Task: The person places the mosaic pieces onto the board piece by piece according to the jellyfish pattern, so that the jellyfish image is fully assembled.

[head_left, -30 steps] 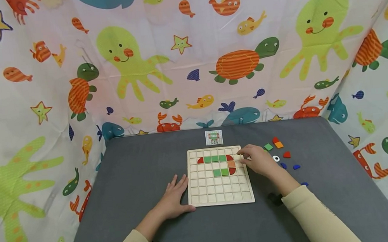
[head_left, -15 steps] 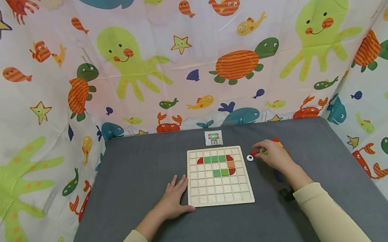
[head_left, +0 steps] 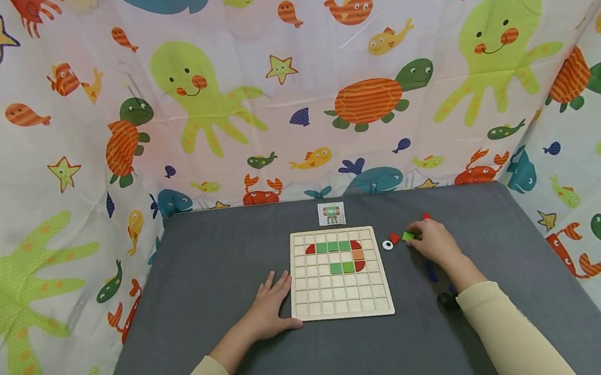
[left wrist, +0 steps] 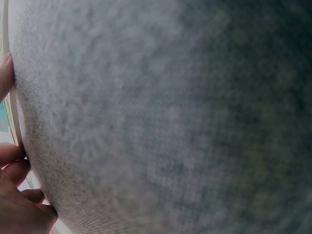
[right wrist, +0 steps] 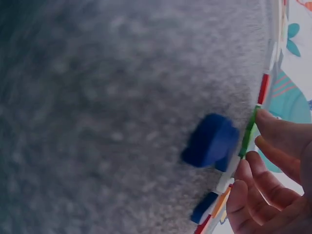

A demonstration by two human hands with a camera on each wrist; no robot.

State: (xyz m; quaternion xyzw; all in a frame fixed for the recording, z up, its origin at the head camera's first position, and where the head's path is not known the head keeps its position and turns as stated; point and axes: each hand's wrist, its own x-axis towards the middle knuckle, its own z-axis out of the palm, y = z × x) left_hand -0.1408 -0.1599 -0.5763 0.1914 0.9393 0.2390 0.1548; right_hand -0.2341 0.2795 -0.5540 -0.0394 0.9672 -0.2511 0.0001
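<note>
The wooden grid board holds several red, green and orange pieces in its upper rows. My left hand rests at its left edge, fingers spread, thumb at the lower left corner; the left wrist view shows those fingertips along the rim. Right of the board, my right hand pinches a green piece low over the table. In the right wrist view the green piece lies between thumb and fingers. A red piece and a white ring sit between board and hand.
Behind the board lies a small printed picture card. Blue pieces lie below my right hand, also seen in the right wrist view. Another red piece shows just behind the hand. A patterned curtain hangs behind the table.
My right hand went from the board's right edge to the loose pieces, then slightly further right with the green piece. The ring and a red piece now lie nearer the board. The left hand stayed put.
</note>
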